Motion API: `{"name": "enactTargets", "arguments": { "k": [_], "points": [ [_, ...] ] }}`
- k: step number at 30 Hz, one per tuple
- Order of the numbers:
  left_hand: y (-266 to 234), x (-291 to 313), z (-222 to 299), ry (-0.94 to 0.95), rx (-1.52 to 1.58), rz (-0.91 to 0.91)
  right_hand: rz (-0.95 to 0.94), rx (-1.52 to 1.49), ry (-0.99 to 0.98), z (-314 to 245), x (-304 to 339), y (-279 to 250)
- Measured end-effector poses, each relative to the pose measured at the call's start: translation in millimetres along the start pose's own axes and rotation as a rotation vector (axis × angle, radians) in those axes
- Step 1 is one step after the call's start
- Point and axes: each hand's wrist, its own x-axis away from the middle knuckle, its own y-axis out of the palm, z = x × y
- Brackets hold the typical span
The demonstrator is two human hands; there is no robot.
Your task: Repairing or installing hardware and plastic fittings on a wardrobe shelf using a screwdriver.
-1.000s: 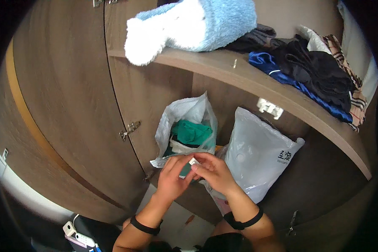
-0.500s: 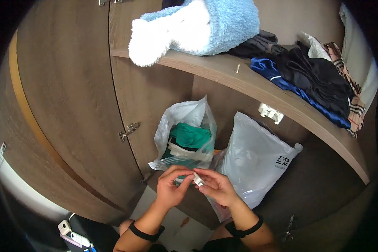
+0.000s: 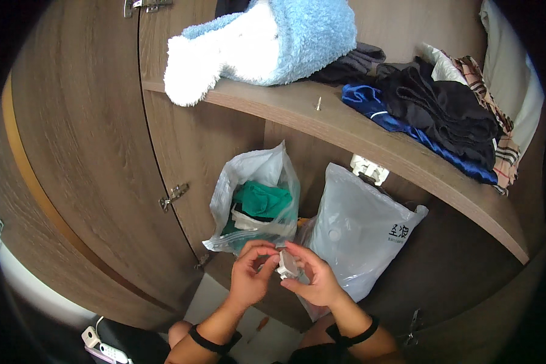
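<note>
Below the wardrobe shelf (image 3: 370,136), left hand (image 3: 249,279) and right hand (image 3: 320,282) pinch a small white fitting (image 3: 287,264) between their fingers (image 3: 306,252), near an open bag (image 3: 224,188), where a loosened grip could drop it.

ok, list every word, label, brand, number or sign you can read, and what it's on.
Closed pale plastic bag: two large dark characters near its right edge; wording not copied out here.
Same bag: a smaller line right below them, too small to read.
Small white part in the hands: no text I can make out.
No other readable text.
</note>
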Motion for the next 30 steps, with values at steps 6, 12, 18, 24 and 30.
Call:
{"name": "enactTargets", "arguments": {
  "k": [6, 12, 18, 24, 30],
  "points": [
    [0, 9, -6, 0.111, -0.282, 0.009, 0.015, 0.171, 0.016, -1, 2, 3],
    [-13, 8, -11, 0.039, 0.011, -0.025, 0.001, 0.116, 0.019, 2, 2, 3],
    [-43, 5, -5, -0.289, 0.114, -0.24, -0.097, 0.004, 0.066, 1, 6, 2],
    [-42, 22, -7, -0.122, -0.13, -0.178, -0.116, 0.114, 0.039, 4, 9, 8],
    [-32, 42, -5, 0.036, -0.444, -0.054, -0.128, 0.395, 0.054, 0, 15, 17]
  ]
}}
